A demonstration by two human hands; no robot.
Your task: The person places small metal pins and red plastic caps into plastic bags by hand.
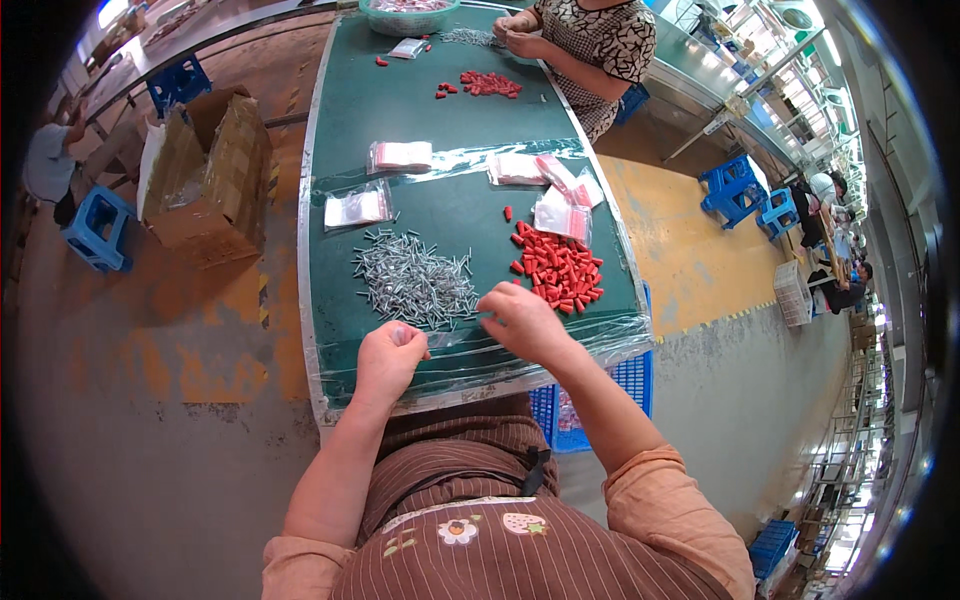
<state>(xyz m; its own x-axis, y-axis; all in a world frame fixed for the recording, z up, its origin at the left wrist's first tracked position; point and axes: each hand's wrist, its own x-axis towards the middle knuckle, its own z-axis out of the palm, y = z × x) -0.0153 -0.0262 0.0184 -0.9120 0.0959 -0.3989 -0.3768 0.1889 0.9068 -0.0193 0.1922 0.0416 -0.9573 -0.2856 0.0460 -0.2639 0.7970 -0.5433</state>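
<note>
Just in front of me on the green table lies a loose heap of small silvery screws (pixel 415 280). To its right is a pile of red, tapered plastic plugs (pixel 560 270). My left hand (pixel 388 362) is closed at the near edge of the screws, thumb against the fingers; what it grips is mostly hidden. My right hand (pixel 525 320) hovers between the two piles, its bent fingertips drawn together beside the screws' right side. Whatever lies between those fingertips is too small to make out.
Stacks of small clear zip bags (pixel 400 156) lie beyond the piles, with more bags (pixel 563 214) by the plugs. Across the table a co-worker's hands (pixel 520 35) work near other screws and red plugs (pixel 488 84). A blue basket (pixel 632 380) sits under the table's right edge.
</note>
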